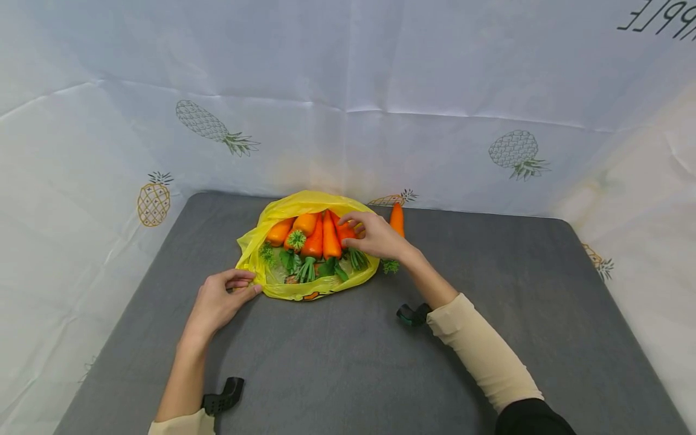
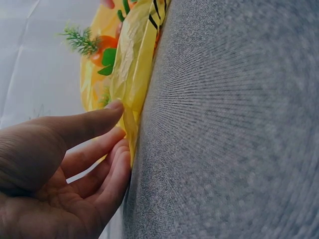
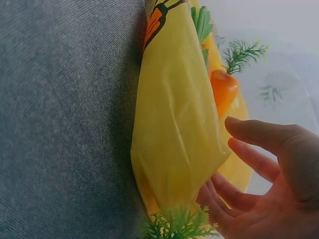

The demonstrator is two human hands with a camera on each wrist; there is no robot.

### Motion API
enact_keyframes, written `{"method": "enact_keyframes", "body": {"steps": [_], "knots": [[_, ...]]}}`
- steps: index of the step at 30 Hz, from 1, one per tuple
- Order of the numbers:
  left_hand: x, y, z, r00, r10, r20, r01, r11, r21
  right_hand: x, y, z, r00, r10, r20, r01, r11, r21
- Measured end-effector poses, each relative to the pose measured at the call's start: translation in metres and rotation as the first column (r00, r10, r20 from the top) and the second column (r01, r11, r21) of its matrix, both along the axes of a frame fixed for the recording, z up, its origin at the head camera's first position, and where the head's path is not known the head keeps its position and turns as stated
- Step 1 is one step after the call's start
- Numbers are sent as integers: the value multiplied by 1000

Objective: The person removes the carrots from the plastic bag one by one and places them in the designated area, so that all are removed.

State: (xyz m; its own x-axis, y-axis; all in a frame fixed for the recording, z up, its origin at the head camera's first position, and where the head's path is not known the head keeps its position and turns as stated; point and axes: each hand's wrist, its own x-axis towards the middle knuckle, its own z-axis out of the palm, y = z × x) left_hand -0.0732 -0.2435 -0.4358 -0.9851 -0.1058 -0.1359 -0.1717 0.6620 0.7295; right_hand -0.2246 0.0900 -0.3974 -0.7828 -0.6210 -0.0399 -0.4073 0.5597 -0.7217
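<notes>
A yellow plastic bag (image 1: 304,293) lies on the grey table with its mouth spread wide. Inside it are several orange toy-like carrots (image 1: 330,235) with green tops. My left hand (image 1: 222,299) pinches the bag's left front rim between thumb and fingers, seen closely in the left wrist view. At the bag's right side, my right hand (image 1: 375,237) reaches over the rim, fingers loosely bent. In the right wrist view its thumb and forefinger stand apart with nothing between them; the lower fingers are partly hidden by the bag. One more carrot (image 1: 397,220) lies outside, just right of the bag.
The grey table (image 1: 326,362) extends to both sides and in front of the bag. A white cloth (image 1: 348,72) printed with pineapples hangs behind it. Black wrist devices (image 1: 224,396) show beside both forearms.
</notes>
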Motion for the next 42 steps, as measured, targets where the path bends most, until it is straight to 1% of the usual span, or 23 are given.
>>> {"method": "enact_keyframes", "body": {"steps": [20,31,36,42], "knots": [[0,0,0,1000,3,-6,-3,1000,-2,-10,-5,-11,1000,-22,13,22,999,27],[0,0,0,1000,4,-1,-4,1000,-6,-12,-5,-16,999,12,53,-14,999,31],[0,0,0,1000,1,-10,-1,1000,-4,-11,-5,-19,999,34,31,-36,998,56],[1,0,-1,1000,2,-19,-2,1000,0,-9,-6,-19,1000,19,-7,-19,996,93]]}}
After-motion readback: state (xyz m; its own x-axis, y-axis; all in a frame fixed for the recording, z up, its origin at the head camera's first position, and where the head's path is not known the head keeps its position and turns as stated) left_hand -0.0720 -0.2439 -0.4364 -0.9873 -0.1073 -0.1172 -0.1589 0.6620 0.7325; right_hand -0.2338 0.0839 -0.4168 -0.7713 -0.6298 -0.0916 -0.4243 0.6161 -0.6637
